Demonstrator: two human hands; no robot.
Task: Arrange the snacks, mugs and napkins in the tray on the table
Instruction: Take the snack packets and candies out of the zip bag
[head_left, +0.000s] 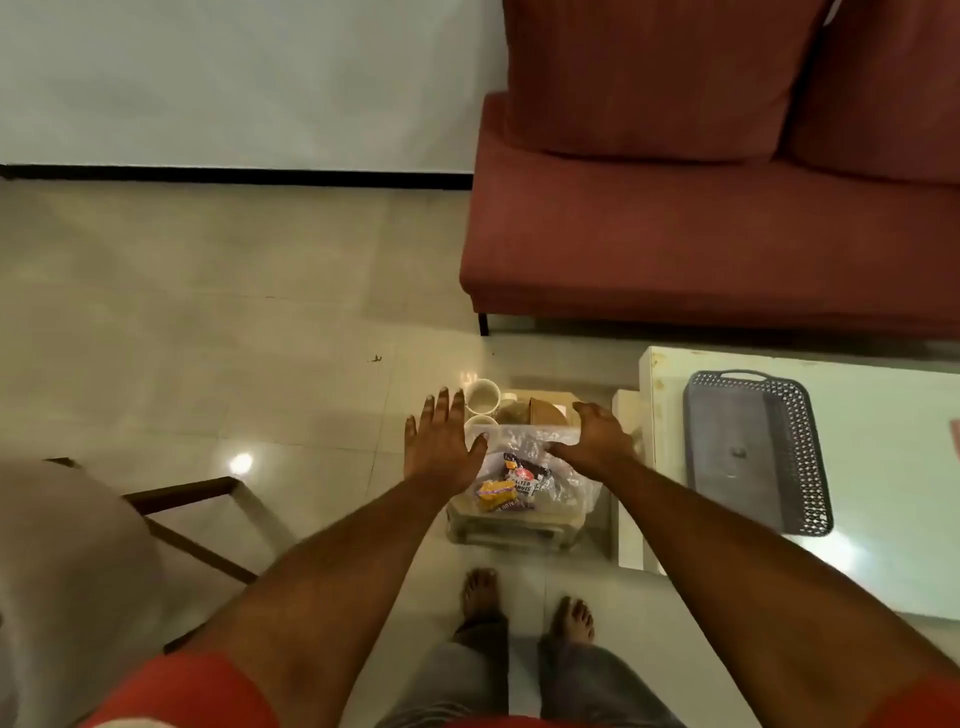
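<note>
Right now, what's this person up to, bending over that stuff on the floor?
A person is standing barefoot and reaching down with both hands toward a clear container on the floor beside a white table. The left hand is open with fingers spread; the right hand rests at the top of a clear bag of snack packets. Two white mugs sit just beyond the bag. The grey tray on the table holds none of these things yet, so the arranging has not begun.

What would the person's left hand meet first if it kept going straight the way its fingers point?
Most likely the white mugs: the left hand is spread open, fingers pointing away from the person, fingertips just beside them. Depth is unclear, so it might pass above them.
</note>
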